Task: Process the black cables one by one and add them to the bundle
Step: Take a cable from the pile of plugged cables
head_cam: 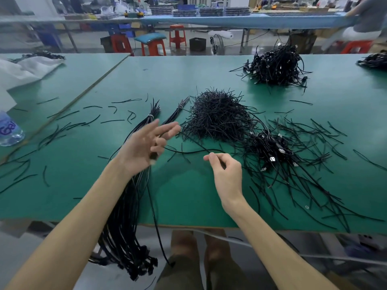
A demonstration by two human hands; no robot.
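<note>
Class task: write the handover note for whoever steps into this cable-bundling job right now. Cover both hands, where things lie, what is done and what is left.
Left hand: blurred, lower fingers seem curled on one black cable.
Right hand: pinches the same cable further along.
Bundle: lies under the left forearm and hangs over the near edge of the green table.
Done: many cables are bundled.
Left: add this cable, then work through the tangle with USB plugs right of the hands.
</note>
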